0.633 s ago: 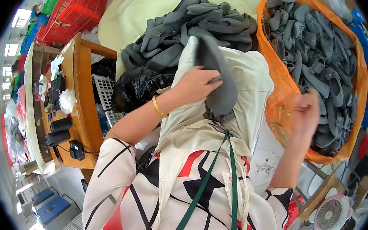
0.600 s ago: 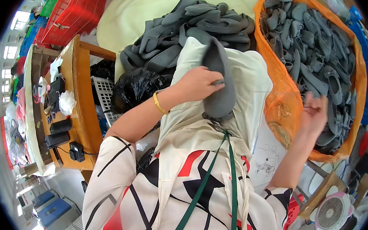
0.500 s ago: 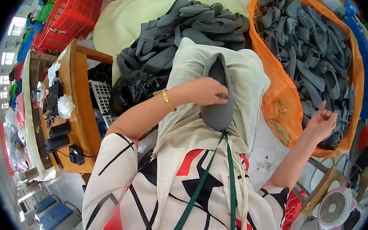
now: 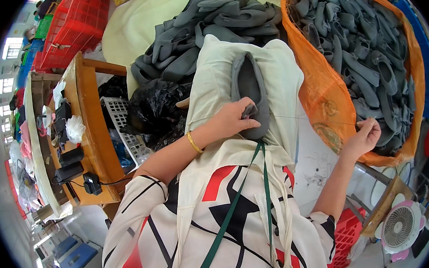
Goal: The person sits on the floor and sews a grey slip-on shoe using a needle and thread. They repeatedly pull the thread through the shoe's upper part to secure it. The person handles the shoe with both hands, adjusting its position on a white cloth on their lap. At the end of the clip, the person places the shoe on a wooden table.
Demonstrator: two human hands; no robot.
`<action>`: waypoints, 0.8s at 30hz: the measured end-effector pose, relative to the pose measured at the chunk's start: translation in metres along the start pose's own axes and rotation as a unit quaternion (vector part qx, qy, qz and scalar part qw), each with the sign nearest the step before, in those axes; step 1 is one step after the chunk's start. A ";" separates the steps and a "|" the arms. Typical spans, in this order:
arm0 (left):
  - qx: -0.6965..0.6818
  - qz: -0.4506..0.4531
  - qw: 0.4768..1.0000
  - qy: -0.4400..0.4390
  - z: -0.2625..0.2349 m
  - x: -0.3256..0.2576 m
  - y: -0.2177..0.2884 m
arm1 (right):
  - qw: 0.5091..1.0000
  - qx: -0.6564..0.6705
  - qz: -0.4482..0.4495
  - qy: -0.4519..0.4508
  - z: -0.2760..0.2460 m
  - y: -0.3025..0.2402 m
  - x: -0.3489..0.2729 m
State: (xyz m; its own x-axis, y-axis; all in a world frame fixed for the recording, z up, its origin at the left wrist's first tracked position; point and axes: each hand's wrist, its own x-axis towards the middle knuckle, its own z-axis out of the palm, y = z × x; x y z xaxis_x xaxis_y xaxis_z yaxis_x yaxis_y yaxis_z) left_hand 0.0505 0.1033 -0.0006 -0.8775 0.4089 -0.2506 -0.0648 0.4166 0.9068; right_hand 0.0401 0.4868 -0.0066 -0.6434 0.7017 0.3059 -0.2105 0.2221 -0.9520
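A grey slip-on flat shoe (image 4: 261, 90) lies on a cream cushion (image 4: 210, 63) on my lap, its toe toward me. My left hand (image 4: 232, 119) is closed at the shoe's toe end, pinching a small dark grey piece (image 4: 249, 110) against the upper. A thin thread (image 4: 311, 119) runs taut from the shoe's front to my right hand (image 4: 366, 138). That hand is closed in a pinch in front of the orange sack. Whether a needle is also between its fingers cannot be made out.
Grey shoes (image 4: 223, 21) are heaped beyond the cushion. An orange sack (image 4: 322, 104) full of grey shoes stands at the right. To the left are a black plastic bag (image 4: 153, 109), a wooden table (image 4: 90, 139) and a red crate (image 4: 77, 22). A small fan (image 4: 399, 224) sits at lower right.
My left hand has gone from across the shoe's opening to its toe end. My right hand has come slightly left and lower, and the taut thread now shows. The view has shifted a little.
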 end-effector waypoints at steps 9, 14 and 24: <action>-0.126 -0.039 0.989 0.061 -0.002 -0.003 -0.025 | 0.992 -0.083 -0.082 0.042 -0.037 0.006 0.032; -0.179 -0.035 0.977 0.111 -0.007 -0.005 -0.014 | 0.992 -0.094 -0.079 0.042 -0.034 0.008 0.026; -0.061 0.050 0.996 -0.036 -0.024 -0.001 -0.001 | 0.993 -0.107 -0.020 0.042 -0.052 0.026 0.014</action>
State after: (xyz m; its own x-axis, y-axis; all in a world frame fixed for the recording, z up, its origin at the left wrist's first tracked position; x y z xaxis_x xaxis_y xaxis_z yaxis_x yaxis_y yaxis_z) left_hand 0.0401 0.0832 0.0064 -0.8469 0.5018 -0.1756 -0.0394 0.2700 0.9620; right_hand 0.0633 0.5378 -0.0277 -0.5726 0.7412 0.3504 -0.0676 0.3832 -0.9212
